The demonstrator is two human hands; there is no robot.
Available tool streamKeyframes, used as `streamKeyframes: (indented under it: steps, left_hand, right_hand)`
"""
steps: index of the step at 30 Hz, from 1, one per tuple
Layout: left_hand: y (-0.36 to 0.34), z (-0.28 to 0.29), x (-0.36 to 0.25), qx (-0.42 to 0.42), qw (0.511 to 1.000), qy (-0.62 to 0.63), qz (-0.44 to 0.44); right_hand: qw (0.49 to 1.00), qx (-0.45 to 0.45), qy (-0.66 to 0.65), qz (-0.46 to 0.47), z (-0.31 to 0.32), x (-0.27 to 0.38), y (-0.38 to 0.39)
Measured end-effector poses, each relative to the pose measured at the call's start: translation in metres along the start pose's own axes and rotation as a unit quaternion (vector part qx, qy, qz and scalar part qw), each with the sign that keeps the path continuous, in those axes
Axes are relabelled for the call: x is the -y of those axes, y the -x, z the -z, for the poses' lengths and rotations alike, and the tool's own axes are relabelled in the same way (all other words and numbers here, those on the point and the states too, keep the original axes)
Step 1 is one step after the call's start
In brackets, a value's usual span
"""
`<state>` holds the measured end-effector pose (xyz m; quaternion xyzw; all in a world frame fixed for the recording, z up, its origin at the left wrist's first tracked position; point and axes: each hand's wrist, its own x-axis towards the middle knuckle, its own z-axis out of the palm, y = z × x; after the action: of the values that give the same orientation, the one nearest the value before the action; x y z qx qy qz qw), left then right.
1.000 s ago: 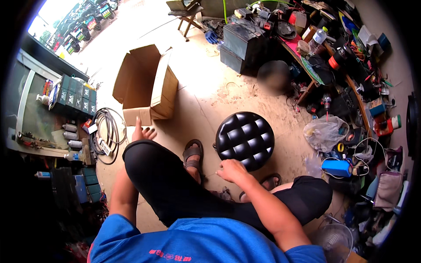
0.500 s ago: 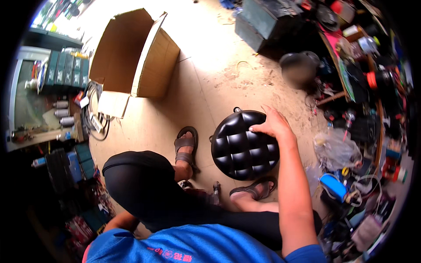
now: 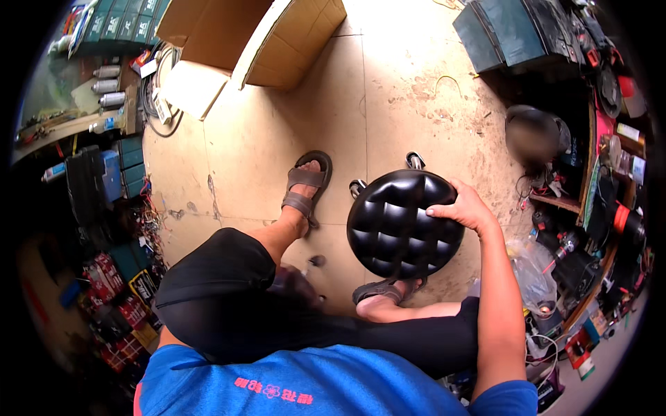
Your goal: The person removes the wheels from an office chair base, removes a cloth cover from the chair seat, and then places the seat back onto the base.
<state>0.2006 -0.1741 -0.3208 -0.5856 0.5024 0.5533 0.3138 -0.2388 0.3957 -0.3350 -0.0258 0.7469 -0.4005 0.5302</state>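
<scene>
Left of the round black stool [image 3: 402, 229], left hand out of sight; cannot tell whether empty or gripping anything. Beyond the stool to its left, a cardboard box [image 3: 295, 52] with flaps spread; just left of the stool, a sandalled foot [image 3: 304, 184]. Along the stool's far left edge, two casters [image 3: 415, 161], so probably apt to roll; likely moderately heavy, sturdy, soft and slippery on the tufted pad. At the stool's right rim, right hand [image 3: 470, 207] clamped, thumb on top: seemingly a better hold than the slick centre. Farther right, a plastic bag [image 3: 531, 274].
</scene>
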Motion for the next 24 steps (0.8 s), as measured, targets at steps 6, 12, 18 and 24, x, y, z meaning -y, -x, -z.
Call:
streamKeyframes:
  steps: [6,12,18,24]
  left_hand:
    - [0.007,0.057,0.021,0.027,0.994,-0.092,-0.045]
    - [0.054,0.102,-0.057,-0.008,0.955,-0.253,-0.153]
    - [0.099,0.063,-0.162,-0.108,0.869,-0.431,-0.220]
    - [0.135,0.012,-0.199,-0.242,0.683,-0.581,-0.371]
  right_hand:
    - [0.993,0.119,0.014,0.015,-0.035,0.013,-0.003]
    - [0.966,0.161,0.201,-0.013,-0.092,-0.016,-0.004]
    - [0.952,0.161,0.258,-0.012,-0.068,0.006,0.005]
    - [0.998,0.040,0.057,-0.010,0.003,0.020,-0.002]
